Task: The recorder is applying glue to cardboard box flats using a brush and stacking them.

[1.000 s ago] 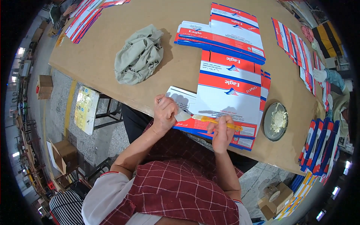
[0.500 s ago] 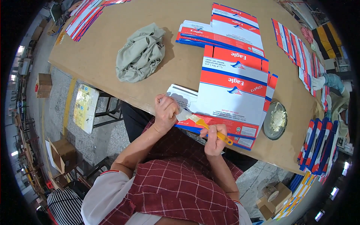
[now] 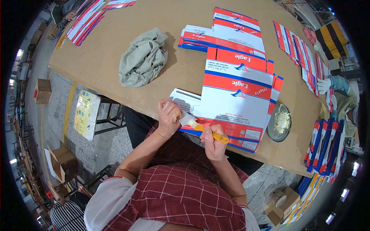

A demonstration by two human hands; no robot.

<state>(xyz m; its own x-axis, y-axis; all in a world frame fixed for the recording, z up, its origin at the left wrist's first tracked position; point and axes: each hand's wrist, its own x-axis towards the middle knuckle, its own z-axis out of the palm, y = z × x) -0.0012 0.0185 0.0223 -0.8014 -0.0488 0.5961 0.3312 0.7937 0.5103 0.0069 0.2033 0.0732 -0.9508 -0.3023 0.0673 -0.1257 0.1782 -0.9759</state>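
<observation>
My right hand (image 3: pixel 214 141) is closed round the yellow handle of a brush (image 3: pixel 199 127). Its pale bristles rest at a white flap (image 3: pixel 185 120) near the lower left corner of a flat carton blank (image 3: pixel 231 101). That blank is red, white and blue, and lies on others like it at the table's near edge. My left hand (image 3: pixel 169 117) pinches the flap's left side; its fingertips are partly hidden. To the right of the blanks, a round dish (image 3: pixel 274 133) holds a creamy white paste (image 3: pixel 282 120).
A crumpled grey-green cloth (image 3: pixel 143 57) lies on the brown-topped table (image 3: pixel 100 63). More carton blanks (image 3: pixel 239 36) are stacked farther back and along the right side. At the right edge, another person's gloved hand (image 3: pixel 323 85) touches blanks. A stool (image 3: pixel 86 114) stands left.
My right hand has shifted left with the brush, bringing the bristles closer to my left hand along the flap. The left hand keeps its pinch. The view has shifted slightly.
</observation>
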